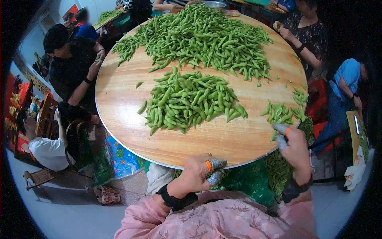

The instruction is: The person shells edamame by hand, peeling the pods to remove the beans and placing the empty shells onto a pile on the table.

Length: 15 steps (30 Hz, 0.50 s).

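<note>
My right hand (295, 148) is at the right edge of the round table, its grey-wrapped thumb and forefinger closing around the end of a green soybean pod (273, 136). Just beyond it lies a small, loose pile of pods (279, 113). At the front rim, my left hand (195, 172) is curled, with wrapped thumb and forefinger close together; whatever is between them is too small to make out. An orange band circles a finger on each hand. A mid-sized heap of soybean pods (191, 99) sits in front of me on the wooden table top (123, 103).
A much larger pod heap (207, 38) covers the far side. Below the rim are green plastic sheeting (252, 179), a mass of green plant matter (280, 171) and a white cloth bundle (158, 177). People sit around, including a person in black (65, 67) on the left.
</note>
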Available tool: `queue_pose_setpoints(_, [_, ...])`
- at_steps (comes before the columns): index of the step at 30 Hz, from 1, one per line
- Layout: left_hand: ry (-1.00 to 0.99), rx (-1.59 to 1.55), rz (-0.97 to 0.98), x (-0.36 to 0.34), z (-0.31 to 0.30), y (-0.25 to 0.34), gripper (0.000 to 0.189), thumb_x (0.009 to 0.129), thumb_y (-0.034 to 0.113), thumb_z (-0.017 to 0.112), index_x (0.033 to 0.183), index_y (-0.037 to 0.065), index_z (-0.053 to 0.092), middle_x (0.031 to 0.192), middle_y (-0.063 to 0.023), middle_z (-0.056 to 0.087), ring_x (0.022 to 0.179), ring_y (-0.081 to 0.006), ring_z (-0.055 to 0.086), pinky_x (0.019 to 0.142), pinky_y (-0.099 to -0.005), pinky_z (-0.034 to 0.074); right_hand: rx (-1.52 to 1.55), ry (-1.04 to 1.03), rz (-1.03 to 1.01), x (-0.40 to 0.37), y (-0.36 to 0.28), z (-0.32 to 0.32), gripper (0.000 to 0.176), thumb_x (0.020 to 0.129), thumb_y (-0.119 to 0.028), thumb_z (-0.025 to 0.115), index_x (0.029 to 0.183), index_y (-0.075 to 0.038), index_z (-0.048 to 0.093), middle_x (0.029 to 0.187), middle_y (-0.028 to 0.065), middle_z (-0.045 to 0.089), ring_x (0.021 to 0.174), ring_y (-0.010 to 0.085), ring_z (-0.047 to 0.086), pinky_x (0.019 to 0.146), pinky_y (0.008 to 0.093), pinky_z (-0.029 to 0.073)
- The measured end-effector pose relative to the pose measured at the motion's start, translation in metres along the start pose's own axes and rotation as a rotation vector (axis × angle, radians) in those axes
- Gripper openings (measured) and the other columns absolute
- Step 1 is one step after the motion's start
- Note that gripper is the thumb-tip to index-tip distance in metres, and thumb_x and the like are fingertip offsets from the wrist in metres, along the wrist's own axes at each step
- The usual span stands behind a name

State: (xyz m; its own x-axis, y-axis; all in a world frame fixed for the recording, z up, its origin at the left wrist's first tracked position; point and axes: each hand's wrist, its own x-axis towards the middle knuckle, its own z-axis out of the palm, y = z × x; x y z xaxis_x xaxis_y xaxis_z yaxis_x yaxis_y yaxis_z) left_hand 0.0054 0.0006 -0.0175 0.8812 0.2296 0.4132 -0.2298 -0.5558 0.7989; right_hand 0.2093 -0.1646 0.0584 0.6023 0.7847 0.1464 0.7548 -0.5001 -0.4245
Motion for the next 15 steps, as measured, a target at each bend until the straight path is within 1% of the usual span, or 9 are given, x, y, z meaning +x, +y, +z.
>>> queue_pose_setpoints(3, [-0.079,-0.067,0.058,-0.005,0.006,-0.001,0.027,0.06,0.01,0.058,0.086,0.004,0.057,0.067,-0.0125,0.054,0.061,-0.0301,0.053,0.054,-0.0351,0.043,0.048,0.041,-0.266,0.042,-0.04,0.024,0.024,0.069,-0.01,0.052,0.091,-0.003,0.058,0.07,0.0181,0.055,0.067,0.0328,0.055,0.06,0.0386,0.044])
queue_pose_setpoints(5, [-0.105,-0.073,0.094,-0.007,0.006,0.002,0.028,0.059,0.01,0.059,0.087,0.004,0.057,0.068,-0.0122,0.054,0.061,-0.0302,0.052,0.055,-0.0352,0.043,-0.121,0.023,-0.367,0.075,-0.052,0.041,0.015,0.068,-0.006,0.049,0.08,-0.003,0.057,0.067,0.0165,0.055,0.065,0.0321,0.055,0.059,0.0395,0.043])
queue_pose_setpoints(6, [-0.138,-0.086,0.125,-0.007,0.003,0.003,0.029,0.059,0.011,0.059,0.087,0.003,0.057,0.068,-0.012,0.055,0.06,-0.0302,0.052,0.056,-0.0354,0.043,-0.119,0.025,-0.378,0.09,-0.054,0.05,0.015,0.068,-0.006,0.049,0.08,-0.003,0.057,0.067,0.0165,0.055,0.065,0.0321,0.055,0.059,0.0395,0.043])
queue_pose_setpoints(7, [-0.126,-0.028,0.16,-0.007,-0.001,0.007,0.024,0.067,0.012,0.057,0.089,0.003,0.058,0.074,-0.0112,0.056,0.061,-0.0283,0.052,0.058,-0.033,0.043,-0.205,0.023,-0.413,0.105,-0.056,0.059,0.011,0.066,-0.005,0.049,0.075,-0.003,0.056,0.066,0.0159,0.055,0.063,0.0321,0.055,0.058,0.0398,0.043])
queue_pose_setpoints(8, [-0.119,-0.022,0.16,-0.007,-0.005,0.012,0.024,0.067,0.012,0.057,0.089,0.003,0.058,0.074,-0.0112,0.056,0.061,-0.0283,0.052,0.058,-0.033,0.043,-0.293,0.02,-0.446,0.115,-0.056,0.065,0.007,0.065,-0.003,0.049,0.069,-0.003,0.054,0.065,0.0153,0.055,0.062,0.032,0.055,0.057,0.0401,0.044])
queue_pose_setpoints(10, [0.056,-0.027,-0.036,-0.008,-0.011,0.019,0.021,0.07,0.006,0.054,0.09,0.002,0.057,0.075,-0.011,0.056,0.062,-0.0238,0.054,0.059,-0.0301,0.043,-0.336,0.03,-0.475,0.129,-0.055,0.074,0.007,0.063,-0.003,0.05,0.068,-0.003,0.054,0.065,0.0148,0.055,0.062,0.0318,0.055,0.058,0.0399,0.044])
queue_pose_setpoints(11, [0.063,-0.024,-0.035,-0.008,-0.013,0.018,0.021,0.07,0.006,0.054,0.09,0.002,0.057,0.075,-0.011,0.056,0.062,-0.0238,0.054,0.059,-0.0301,0.043,-0.379,0.042,-0.497,0.133,-0.054,0.075,0.006,0.062,-0.002,0.05,0.067,-0.003,0.054,0.065,0.0143,0.055,0.063,0.0317,0.055,0.058,0.0396,0.044])
queue_pose_setpoints(13, [0.217,-0.037,-0.22,-0.005,-0.019,0.016,0.019,0.074,0.001,0.051,0.092,0.0,0.055,0.073,-0.0095,0.056,0.063,-0.019,0.054,0.059,-0.0262,0.042,-0.32,0.072,-0.505,0.131,-0.051,0.072,0.006,0.062,-0.003,0.051,0.066,-0.003,0.054,0.066,0.0145,0.055,0.064,0.0315,0.055,0.058,0.0392,0.044])
queue_pose_setpoints(15, [0.28,-0.039,-0.251,0.001,-0.023,0.013,0.021,0.075,0.001,0.05,0.096,-0.001,0.053,0.075,-0.0089,0.056,0.065,-0.0177,0.054,0.06,-0.0252,0.042,-0.258,0.093,-0.505,0.121,-0.051,0.067,0.006,0.061,-0.003,0.051,0.066,-0.003,0.054,0.067,0.0146,0.054,0.065,0.0314,0.055,0.058,0.0388,0.044])
